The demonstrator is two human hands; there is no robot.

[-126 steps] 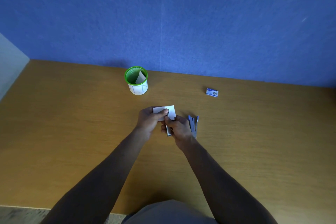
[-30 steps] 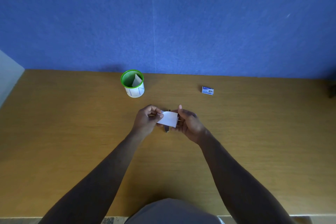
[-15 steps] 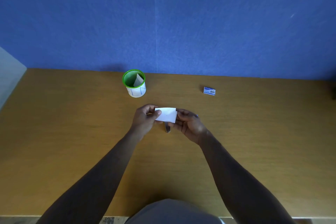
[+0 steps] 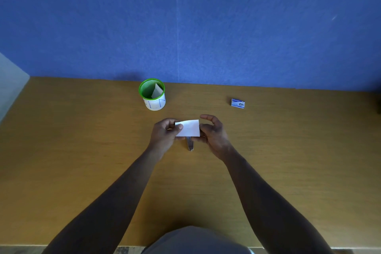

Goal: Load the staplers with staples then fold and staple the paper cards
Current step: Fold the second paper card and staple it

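- Paper card, white and lying flat-on to you, sits between your two hands above the wooden table; you hold it by its two short ends.
- Your left hand pinches the card's left end, thumb on top and fingers curled underneath.
- Your right hand meets the card's right end with thumb and lower fingers; the forefinger arches up and over, clear of the paper. How firmly this hand grips cannot be told.
- A stapler, metal and slim, lies on the table just below the card, between your wrists; only its near end shows, the rest is hidden by the card.
- Beyond your left hand, near the blue wall, stands a round cup with a bright green rim and a white side bearing blue marks.
- Inside that cup a folded pale card leans against the right-hand wall, standing on edge; the green mesh of the inner wall shows to its left. Whether anything else lies at the bottom cannot be told.
- Beyond your right hand and well apart from it, a small blue and white staple box lies flat on the table, shut as far as can be seen.
- Both forearms reach in bare from the near edge.
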